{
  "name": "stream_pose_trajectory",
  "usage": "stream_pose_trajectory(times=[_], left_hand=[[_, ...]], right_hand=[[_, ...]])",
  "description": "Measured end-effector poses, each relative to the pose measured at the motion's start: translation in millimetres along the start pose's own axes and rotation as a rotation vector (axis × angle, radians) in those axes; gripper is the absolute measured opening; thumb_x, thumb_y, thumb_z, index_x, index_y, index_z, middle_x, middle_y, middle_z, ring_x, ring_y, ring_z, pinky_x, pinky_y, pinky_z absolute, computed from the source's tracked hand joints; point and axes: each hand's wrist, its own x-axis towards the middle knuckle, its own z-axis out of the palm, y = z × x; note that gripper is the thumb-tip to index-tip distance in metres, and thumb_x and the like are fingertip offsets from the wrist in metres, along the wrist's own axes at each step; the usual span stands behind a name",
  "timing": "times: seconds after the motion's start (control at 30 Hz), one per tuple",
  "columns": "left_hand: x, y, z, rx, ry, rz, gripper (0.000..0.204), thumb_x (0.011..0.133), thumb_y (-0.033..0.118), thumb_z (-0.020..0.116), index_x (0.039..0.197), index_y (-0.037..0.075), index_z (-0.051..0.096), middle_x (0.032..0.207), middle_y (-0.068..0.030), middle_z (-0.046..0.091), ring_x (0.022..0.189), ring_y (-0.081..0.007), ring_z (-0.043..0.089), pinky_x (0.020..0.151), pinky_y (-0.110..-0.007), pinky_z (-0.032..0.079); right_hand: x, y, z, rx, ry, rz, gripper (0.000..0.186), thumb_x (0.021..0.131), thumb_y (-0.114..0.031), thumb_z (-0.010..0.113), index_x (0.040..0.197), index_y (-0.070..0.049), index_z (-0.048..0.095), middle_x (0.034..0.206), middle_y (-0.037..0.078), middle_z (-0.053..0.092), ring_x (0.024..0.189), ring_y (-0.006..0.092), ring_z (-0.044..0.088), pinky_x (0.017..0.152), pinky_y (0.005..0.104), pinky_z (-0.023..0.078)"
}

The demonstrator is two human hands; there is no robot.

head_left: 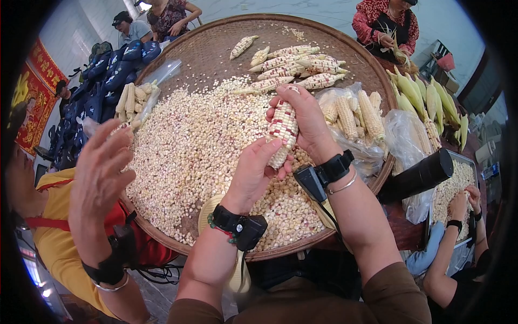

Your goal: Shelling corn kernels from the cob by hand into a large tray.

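An ear of corn (283, 128) with white and dark red kernels is held upright and slightly tilted between my two hands. My right hand (308, 120) wraps round its upper part, thumb near the top end. Lower down, my left hand (258, 166) grips the bottom end, its thumb pressed on the kernels. Some rows look bare on the cob's lower part. Beneath both hands spreads a wide heap of loose kernels (183, 146) on a round woven tray (210, 51). Each wrist wears a black strapped device.
Several unshelled ears (280, 67) lie at the tray's far side. Bare cobs (350, 116) fill a plastic bag at right, others (129, 102) lie left. A black cylinder (418, 175) stands near the right rim, green-husked corn (426, 97) beyond. A co-worker's hand (102, 167) reaches in from the left.
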Motion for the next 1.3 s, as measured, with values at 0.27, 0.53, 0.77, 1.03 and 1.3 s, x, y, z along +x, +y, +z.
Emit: stream_pose_trajectory(times=[0.27,0.53,0.77,1.03,1.3], left_hand=[[4.8,-2.6,-5.0,-0.184,-0.032,-0.027,0.039,0.098,0.033,0.040,0.109,0.000,0.057,0.086,-0.0124,0.066,0.070,-0.0194,0.064,0.058,-0.028,0.049],[4.2,-6.6,1.6,-0.047,0.104,-0.006,0.035,0.098,0.035,0.052,0.109,0.003,0.056,0.090,-0.0046,0.064,0.068,-0.0135,0.062,0.056,-0.024,0.048],[0.7,-0.7,5.7,0.113,0.167,0.009,0.029,0.093,0.024,0.064,0.110,0.001,0.058,0.091,-0.0024,0.063,0.067,-0.0096,0.060,0.055,-0.022,0.047],[1.6,-2.9,2.9,0.121,0.099,0.042,0.026,0.095,0.025,0.060,0.106,0.001,0.060,0.086,-0.0047,0.064,0.070,-0.0136,0.064,0.058,-0.025,0.048],[2.9,-1.9,-0.5,0.096,0.037,0.039,0.025,0.096,0.022,0.058,0.108,0.000,0.059,0.089,-0.0073,0.066,0.071,-0.0149,0.064,0.058,-0.026,0.049]], right_hand=[[1.3,3.8,-2.2,-0.040,0.058,-0.021,0.020,0.091,-0.017,0.062,0.102,-0.004,0.051,0.079,0.008,0.061,0.064,0.0163,0.064,0.053,0.0290,0.054],[2.8,9.1,-5.0,-0.123,0.070,-0.075,0.018,0.091,-0.016,0.061,0.101,-0.004,0.051,0.080,0.007,0.061,0.063,0.0144,0.063,0.052,0.0272,0.052],[1.5,11.1,-1.3,-0.159,0.052,-0.098,0.016,0.091,-0.013,0.060,0.101,-0.003,0.053,0.079,0.007,0.062,0.063,0.0137,0.063,0.053,0.0257,0.050],[-0.1,6.3,-2.4,-0.140,0.061,-0.111,0.016,0.092,-0.013,0.061,0.102,-0.003,0.053,0.079,0.008,0.062,0.063,0.0136,0.062,0.053,0.0261,0.051],[-0.8,2.0,-0.9,-0.115,0.070,-0.111,0.017,0.091,-0.013,0.062,0.102,-0.003,0.053,0.078,0.008,0.061,0.062,0.0139,0.062,0.053,0.0264,0.051]])
